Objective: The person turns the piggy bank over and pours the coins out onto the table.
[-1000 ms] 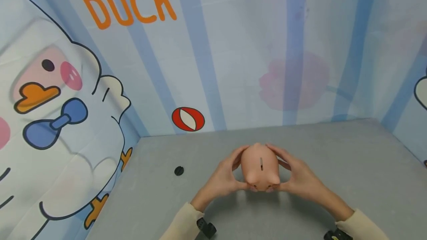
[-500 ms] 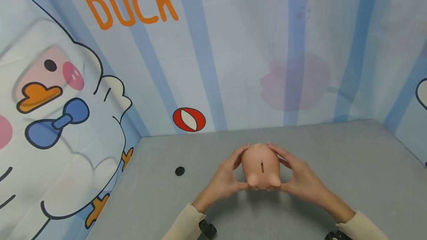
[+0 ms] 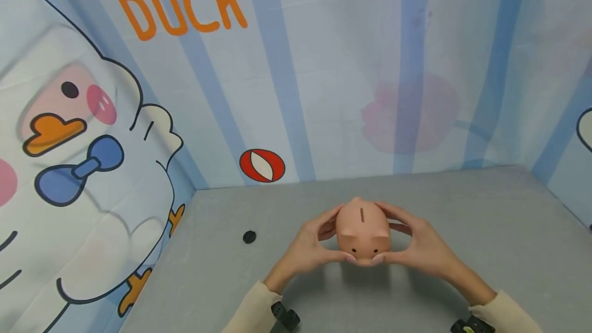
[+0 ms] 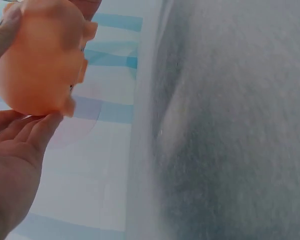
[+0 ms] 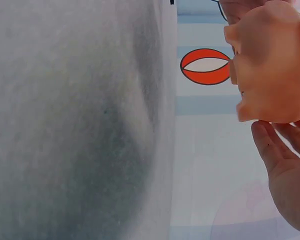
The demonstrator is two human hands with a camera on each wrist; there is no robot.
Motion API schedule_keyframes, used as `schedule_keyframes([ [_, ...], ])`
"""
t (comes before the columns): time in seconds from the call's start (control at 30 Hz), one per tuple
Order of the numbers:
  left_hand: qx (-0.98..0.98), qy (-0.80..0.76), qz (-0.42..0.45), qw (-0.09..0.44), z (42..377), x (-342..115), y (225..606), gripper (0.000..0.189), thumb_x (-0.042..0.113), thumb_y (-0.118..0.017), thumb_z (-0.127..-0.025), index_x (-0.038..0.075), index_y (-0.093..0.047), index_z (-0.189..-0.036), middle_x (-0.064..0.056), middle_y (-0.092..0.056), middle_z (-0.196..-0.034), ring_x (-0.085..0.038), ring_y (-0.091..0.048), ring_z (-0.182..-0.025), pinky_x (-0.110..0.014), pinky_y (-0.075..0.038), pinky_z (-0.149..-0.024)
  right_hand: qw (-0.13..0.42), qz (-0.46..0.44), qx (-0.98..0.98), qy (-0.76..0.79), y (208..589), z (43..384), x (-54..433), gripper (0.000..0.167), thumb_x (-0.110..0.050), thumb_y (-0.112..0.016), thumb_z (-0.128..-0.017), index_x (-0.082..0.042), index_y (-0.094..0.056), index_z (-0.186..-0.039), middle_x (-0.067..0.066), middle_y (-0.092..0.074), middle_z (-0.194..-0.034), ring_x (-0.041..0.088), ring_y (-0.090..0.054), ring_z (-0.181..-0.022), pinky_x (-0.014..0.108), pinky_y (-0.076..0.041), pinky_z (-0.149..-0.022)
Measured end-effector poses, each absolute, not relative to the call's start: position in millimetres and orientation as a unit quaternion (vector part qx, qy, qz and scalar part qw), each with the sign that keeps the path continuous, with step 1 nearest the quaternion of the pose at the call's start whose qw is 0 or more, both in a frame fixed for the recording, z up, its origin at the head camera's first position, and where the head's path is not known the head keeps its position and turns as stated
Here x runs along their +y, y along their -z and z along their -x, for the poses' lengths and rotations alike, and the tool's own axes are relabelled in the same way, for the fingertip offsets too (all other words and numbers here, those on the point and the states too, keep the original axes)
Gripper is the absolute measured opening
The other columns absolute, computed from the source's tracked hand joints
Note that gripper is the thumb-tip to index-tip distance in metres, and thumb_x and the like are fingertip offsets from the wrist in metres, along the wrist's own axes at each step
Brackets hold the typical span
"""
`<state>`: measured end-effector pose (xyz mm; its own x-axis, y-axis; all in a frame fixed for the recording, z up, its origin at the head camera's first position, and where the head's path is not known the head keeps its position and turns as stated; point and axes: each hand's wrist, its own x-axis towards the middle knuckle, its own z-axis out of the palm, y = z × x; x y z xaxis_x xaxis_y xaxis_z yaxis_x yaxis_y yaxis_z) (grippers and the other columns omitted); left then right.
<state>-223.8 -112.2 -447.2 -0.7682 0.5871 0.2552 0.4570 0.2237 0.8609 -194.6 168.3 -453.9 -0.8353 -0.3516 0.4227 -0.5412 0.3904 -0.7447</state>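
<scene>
A pink piggy bank (image 3: 364,227) is held between both hands a little above the grey table, its shadow below it. Its coin slot faces up, and its two eyes and snout point towards me in the head view. My left hand (image 3: 310,245) grips its left side, thumb at the snout and fingers behind. On the other side my right hand (image 3: 423,245) holds it likewise. Both wrist views show fingers against the piggy bank's side, its stubby feet towards the table. A small round black plug (image 3: 249,237) lies on the table to the left.
The grey table (image 3: 213,281) meets a printed cloth backdrop (image 3: 333,66) with blue stripes at the back. A cartoon duck (image 3: 92,209) is printed on the cloth at the left.
Both hands first tip the piggy bank so its eyes go out of sight, then tilt it back. Eyes and snout show now, and the slot sits farther back. The black plug stays put.
</scene>
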Motion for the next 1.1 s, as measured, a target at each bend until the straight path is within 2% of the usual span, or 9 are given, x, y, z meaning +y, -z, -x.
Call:
schedule_keyframes([
  [0.1,0.779,-0.533,-0.321,0.082,226,-113,447,0.086,0.030,-0.087,-0.089,0.035,-0.040,-0.161,0.002,-0.054,-0.159,-0.018,-0.063,-0.138,-0.023,-0.055,-0.110,0.083,-0.250,-0.831,-0.491,453,195,167,0.089,-0.025,-0.091,-0.085,-0.014,-0.045,-0.160,0.013,-0.058,-0.153,0.026,-0.061,-0.135,0.036,-0.060,-0.106],
  [0.23,0.787,-0.536,-0.288,0.109,229,-114,446,0.076,0.041,-0.084,-0.091,0.033,-0.048,-0.157,0.001,-0.059,-0.155,-0.017,-0.067,-0.133,-0.023,-0.058,-0.106,0.053,-0.223,-0.828,-0.511,452,195,164,0.079,-0.025,-0.085,-0.091,-0.009,-0.047,-0.157,0.017,-0.060,-0.150,0.036,-0.062,-0.133,0.032,-0.061,-0.103],
  [0.37,0.804,-0.524,-0.263,0.101,232,-112,447,0.067,0.048,-0.080,-0.093,0.025,-0.057,-0.152,-0.001,-0.067,-0.146,-0.015,-0.072,-0.123,-0.023,-0.061,-0.099,0.021,-0.196,-0.821,-0.535,449,196,162,0.067,-0.027,-0.078,-0.097,-0.005,-0.050,-0.154,0.021,-0.062,-0.146,0.042,-0.064,-0.130,0.034,-0.063,-0.100],
  [0.5,0.812,-0.525,-0.239,0.093,234,-106,450,0.061,0.056,-0.072,-0.096,0.016,-0.067,-0.142,-0.005,-0.075,-0.132,-0.013,-0.076,-0.110,-0.023,-0.064,-0.089,-0.007,-0.160,-0.828,-0.537,444,197,160,0.056,-0.034,-0.067,-0.105,-0.003,-0.055,-0.150,0.022,-0.065,-0.143,0.038,-0.067,-0.127,0.045,-0.063,-0.099],
  [0.7,0.804,-0.549,-0.205,0.101,235,-96,453,0.074,0.075,-0.060,-0.094,0.009,-0.079,-0.122,-0.008,-0.081,-0.103,-0.010,-0.077,-0.081,-0.030,-0.067,-0.079,-0.041,-0.110,-0.830,-0.545,440,202,158,0.051,-0.045,-0.056,-0.108,-0.005,-0.067,-0.138,0.015,-0.074,-0.127,0.020,-0.073,-0.107,0.039,-0.064,-0.086],
  [0.87,0.798,-0.559,-0.198,0.107,235,-93,451,0.075,0.074,-0.061,-0.094,0.006,-0.078,-0.123,-0.011,-0.081,-0.103,-0.013,-0.078,-0.079,-0.034,-0.068,-0.079,-0.039,-0.117,-0.830,-0.544,440,203,161,0.049,-0.043,-0.054,-0.109,-0.003,-0.069,-0.134,0.012,-0.076,-0.120,0.013,-0.072,-0.098,0.036,-0.065,-0.083],
  [1.1,0.800,-0.548,-0.214,0.118,236,-98,448,0.074,0.073,-0.063,-0.094,0.009,-0.075,-0.130,-0.010,-0.081,-0.111,-0.011,-0.079,-0.085,-0.031,-0.067,-0.082,-0.058,-0.126,-0.825,-0.548,439,204,162,0.054,-0.043,-0.057,-0.108,-0.003,-0.062,-0.143,0.016,-0.074,-0.127,0.015,-0.073,-0.102,0.038,-0.064,-0.084],
])
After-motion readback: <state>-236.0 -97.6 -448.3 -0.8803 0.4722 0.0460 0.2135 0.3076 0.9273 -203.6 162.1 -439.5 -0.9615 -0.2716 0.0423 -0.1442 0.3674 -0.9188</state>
